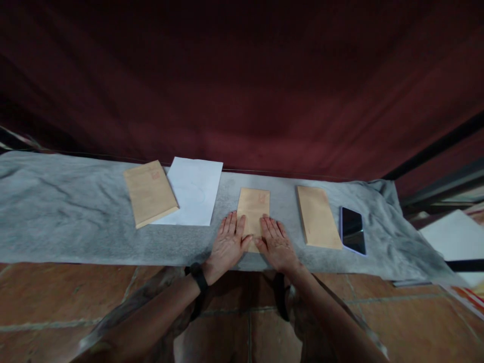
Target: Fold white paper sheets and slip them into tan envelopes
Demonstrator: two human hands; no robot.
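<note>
- Our left hand [228,242] lies flat and wide, palm down, fingertips over the left edge of the middle brown envelope [254,201].
- Our right hand [278,244] is flat and wide too, on that envelope's right edge; our thumbs angle inward across its lower part.
- The middle envelope lies flat and upright to us, its lower end near the front edge of the grey cloth [75,212], its top end nearer the dark red curtain [242,111].
- To its left we see a strip of grey cloth, then the white paper [196,189]; the left brown envelope [151,194] lies tilted over the paper's left side.
- To its right, a wider strip of cloth runs to the right brown envelope [319,217], whose lower right corner sits just beside the phone [353,230].
- The widest open stretch of cloth we have is at the far left; more cloth, wrinkled, lies right of the phone.
- On the cloth we count three envelope spots, one phone and one white paper spot. The left and right envelopes look thick; we cannot tell if each is a stack.
- We wear one black band [198,278] on our left wrist.
</note>
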